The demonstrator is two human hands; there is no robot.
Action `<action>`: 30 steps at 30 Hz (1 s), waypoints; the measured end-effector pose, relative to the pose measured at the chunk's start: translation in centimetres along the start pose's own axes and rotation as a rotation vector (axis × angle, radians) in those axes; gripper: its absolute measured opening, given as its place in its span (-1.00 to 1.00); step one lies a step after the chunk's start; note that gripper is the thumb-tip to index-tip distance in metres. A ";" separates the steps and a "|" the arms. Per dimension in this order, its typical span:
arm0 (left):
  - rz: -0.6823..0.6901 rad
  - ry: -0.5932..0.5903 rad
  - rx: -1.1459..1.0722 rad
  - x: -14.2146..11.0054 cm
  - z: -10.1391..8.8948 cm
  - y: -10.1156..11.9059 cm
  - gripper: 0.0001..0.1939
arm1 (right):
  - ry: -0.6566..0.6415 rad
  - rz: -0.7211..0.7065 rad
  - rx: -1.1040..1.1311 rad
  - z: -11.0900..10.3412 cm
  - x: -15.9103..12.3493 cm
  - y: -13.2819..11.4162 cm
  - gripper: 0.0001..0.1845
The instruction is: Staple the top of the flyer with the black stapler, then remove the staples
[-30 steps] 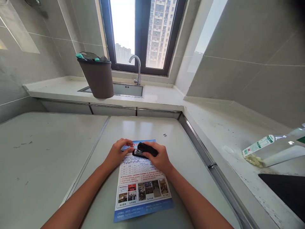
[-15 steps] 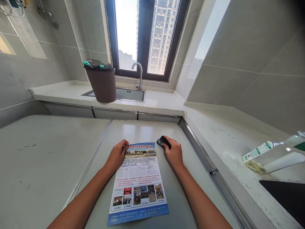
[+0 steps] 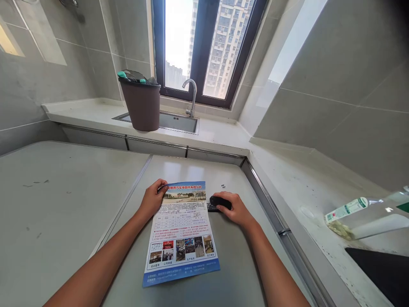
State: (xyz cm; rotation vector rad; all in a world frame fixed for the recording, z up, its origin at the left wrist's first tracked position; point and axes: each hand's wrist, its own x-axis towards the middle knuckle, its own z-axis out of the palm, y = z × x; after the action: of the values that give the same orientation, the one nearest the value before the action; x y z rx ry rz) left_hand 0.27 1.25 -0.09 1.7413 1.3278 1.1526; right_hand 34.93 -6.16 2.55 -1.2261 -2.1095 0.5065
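Observation:
A printed flyer (image 3: 182,224) with a blue bottom band and small photos lies on the pale table. My left hand (image 3: 152,197) pinches its top left corner, fingers closed on the paper. In my right hand (image 3: 239,209) is a small black stapler (image 3: 221,201), its front end at the flyer's upper right edge. I cannot tell whether the paper is between its jaws. Thin staple-like bits (image 3: 223,186) lie on the table just beyond the stapler.
A brown bin (image 3: 143,106) stands by the sink (image 3: 179,123) and faucet (image 3: 193,96) on the far counter. A clear plastic bottle (image 3: 367,217) lies on the right counter near a black panel (image 3: 380,273). Small marks or scraps dot the table's left part.
My right hand has brought the stapler closer to me, down along the flyer's right edge. Small bits now show on the table beyond it. My left hand still holds the corner.

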 end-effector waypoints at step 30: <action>0.021 0.003 0.087 -0.2 0.2 0.2 -0.81 | -0.218 -0.063 -0.108 1.1 0.4 -2.9 -0.61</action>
State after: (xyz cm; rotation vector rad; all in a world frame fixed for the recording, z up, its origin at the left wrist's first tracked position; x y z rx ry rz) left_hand 0.49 0.98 -0.07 1.8197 1.3831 1.1242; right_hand 32.19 -7.24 3.68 -1.2053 -2.3783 0.5241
